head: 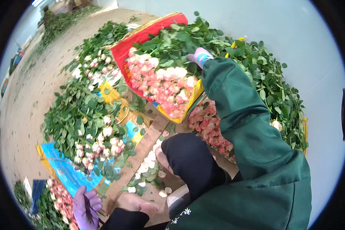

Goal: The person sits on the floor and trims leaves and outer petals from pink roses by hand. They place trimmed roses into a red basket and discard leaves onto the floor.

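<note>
My right hand, in a purple glove with a light blue band at the wrist, reaches into the green leaves of a heap of cut roses. Its fingertips are partly lost in the foliage, and whether they grip a stem is not visible. Below it lie densely packed pink rose heads in a red and yellow woven sack. My left hand, also gloved, is at the lower left, palm showing, fingers loosely curled and apart, nothing in it. Close by are more pink roses and a blue woven sack.
A wooden board runs diagonally before my legs. White-pink roses with leafy stems lie left of it. Fallen petals litter the floor by my feet. A pale wall stands right; a leaf pile lies far left.
</note>
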The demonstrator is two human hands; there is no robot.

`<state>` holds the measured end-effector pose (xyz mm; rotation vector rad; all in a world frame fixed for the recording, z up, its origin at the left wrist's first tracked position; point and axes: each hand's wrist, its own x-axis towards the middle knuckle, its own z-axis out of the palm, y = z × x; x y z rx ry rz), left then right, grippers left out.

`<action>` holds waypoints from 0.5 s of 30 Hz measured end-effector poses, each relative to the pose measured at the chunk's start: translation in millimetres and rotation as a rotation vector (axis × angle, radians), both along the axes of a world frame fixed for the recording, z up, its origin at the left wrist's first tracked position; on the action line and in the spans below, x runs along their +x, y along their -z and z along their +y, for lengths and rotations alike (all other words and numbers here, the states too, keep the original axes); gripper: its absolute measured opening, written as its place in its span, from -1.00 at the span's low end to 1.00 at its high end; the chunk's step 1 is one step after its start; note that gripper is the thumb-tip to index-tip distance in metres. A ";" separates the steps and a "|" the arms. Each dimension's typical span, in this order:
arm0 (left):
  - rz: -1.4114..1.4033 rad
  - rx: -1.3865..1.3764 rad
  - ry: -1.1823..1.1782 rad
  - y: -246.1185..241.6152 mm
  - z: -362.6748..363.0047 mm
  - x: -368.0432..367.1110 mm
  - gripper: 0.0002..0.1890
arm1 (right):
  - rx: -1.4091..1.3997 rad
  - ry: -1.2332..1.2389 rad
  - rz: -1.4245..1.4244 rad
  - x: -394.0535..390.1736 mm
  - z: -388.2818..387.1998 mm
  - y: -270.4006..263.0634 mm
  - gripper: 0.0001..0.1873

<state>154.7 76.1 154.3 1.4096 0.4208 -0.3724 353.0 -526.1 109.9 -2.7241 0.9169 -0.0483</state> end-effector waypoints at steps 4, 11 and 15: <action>0.023 -0.009 0.043 -11.4 -10.8 10.3 -0.49 | -0.194 0.004 0.086 -0.8 17.0 -51.6 -0.48; 0.011 0.141 0.054 -5.2 -21.7 34.1 -0.49 | -0.459 -0.429 -0.233 75.9 40.7 -45.4 -0.40; 0.054 0.160 0.081 2.4 -19.9 48.6 -0.51 | -0.327 -0.385 -0.178 118.8 14.5 -6.5 -0.39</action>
